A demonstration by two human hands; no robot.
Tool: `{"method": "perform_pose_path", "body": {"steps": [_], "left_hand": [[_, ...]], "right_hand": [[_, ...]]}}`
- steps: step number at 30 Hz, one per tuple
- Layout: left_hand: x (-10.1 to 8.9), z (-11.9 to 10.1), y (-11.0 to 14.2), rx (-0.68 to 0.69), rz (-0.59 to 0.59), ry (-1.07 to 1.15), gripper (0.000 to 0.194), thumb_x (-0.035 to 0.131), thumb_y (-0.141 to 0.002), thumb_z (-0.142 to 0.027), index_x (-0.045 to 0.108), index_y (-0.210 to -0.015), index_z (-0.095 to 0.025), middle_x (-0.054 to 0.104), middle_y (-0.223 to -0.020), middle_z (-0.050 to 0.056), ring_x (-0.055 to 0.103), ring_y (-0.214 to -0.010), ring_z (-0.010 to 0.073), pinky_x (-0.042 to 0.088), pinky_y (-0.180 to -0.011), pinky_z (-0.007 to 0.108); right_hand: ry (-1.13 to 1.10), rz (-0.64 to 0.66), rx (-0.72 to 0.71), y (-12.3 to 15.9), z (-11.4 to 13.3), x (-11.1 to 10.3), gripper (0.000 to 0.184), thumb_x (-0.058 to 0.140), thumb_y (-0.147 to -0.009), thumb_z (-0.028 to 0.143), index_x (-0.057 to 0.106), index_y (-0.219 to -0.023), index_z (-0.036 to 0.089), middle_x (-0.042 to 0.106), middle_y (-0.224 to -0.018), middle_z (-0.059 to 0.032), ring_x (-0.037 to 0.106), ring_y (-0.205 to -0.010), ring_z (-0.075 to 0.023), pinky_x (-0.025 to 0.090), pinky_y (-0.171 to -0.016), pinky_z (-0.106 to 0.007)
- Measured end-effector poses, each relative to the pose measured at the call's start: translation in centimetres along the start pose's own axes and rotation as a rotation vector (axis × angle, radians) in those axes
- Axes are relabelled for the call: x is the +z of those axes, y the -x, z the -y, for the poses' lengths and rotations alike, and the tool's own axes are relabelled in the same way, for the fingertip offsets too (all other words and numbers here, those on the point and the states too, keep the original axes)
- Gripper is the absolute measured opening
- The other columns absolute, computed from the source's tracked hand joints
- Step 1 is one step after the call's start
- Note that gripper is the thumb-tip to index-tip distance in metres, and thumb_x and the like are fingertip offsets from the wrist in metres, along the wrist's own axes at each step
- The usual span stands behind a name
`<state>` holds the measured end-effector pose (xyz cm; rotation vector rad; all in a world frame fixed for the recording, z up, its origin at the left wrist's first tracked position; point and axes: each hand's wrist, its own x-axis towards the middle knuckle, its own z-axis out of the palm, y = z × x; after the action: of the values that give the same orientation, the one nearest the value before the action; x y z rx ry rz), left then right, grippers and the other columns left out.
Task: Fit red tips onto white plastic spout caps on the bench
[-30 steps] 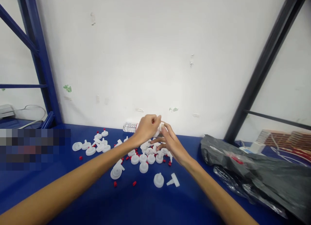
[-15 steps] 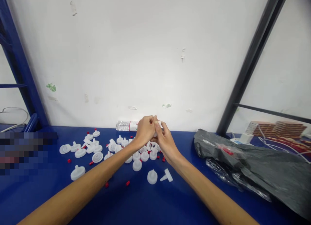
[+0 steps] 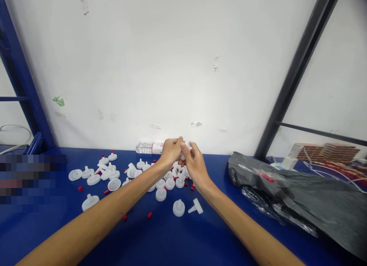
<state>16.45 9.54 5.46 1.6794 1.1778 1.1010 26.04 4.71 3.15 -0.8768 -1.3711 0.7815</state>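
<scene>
In front of me, above a heap of white nozzle caps [image 3: 161,194], my two hands meet. My right hand [image 3: 197,163] is closed round a white nozzle cap [image 3: 186,145], its thumb laid across it. The fingers of my left hand [image 3: 171,152] are pinched together against the left side of that cap. What sits between the left fingertips is hidden. Small red tip covers [image 3: 149,215] are scattered among the white caps, and a few nozzles wear one.
A clear plastic bottle [image 3: 144,147] with a white and red label lies along the wall behind my hands. On the right, a grey plastic bag [image 3: 304,193] covers the blue tabletop [image 3: 172,243]. Metal posts [image 3: 292,82] rise at both sides.
My hands have shifted slightly, and more of the white cap now shows between the right thumb and fingers. The whole view has moved a little; the caps on the table lie unchanged.
</scene>
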Motion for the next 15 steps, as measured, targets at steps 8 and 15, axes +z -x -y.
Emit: {"method": "perform_pose_path", "body": {"steps": [8, 15], "left_hand": [[-2.8, -1.9, -1.0, 0.043, -0.201, -0.354, 0.033, 0.061, -0.099, -0.043, 0.068, -0.113, -0.014, 0.07, -0.107, 0.004, 0.07, -0.092, 0.0209, 0.06, -0.079, 0.037], [-7.7, -2.4, -1.3, -0.117, 0.135, -0.841, 0.032, 0.064, -0.098, -0.04, 0.066, -0.119, -0.016, 0.07, -0.116, 0.007, 0.069, -0.098, 0.0214, 0.06, -0.085, 0.041]], "right_hand": [[0.182, -0.077, -0.029, -1.4, 0.8, -2.0, 0.042, 0.052, -0.097, 0.064, 0.057, -0.113, 0.026, 0.061, -0.076, 0.0027, 0.065, -0.059, -0.016, 0.05, -0.057, -0.026], [0.755, -0.01, 0.039, -3.5, 1.2, -7.4, 0.04, 0.048, -0.101, 0.059, 0.061, -0.114, 0.023, 0.07, -0.086, -0.0007, 0.069, -0.062, -0.0165, 0.05, -0.067, -0.027]]}}
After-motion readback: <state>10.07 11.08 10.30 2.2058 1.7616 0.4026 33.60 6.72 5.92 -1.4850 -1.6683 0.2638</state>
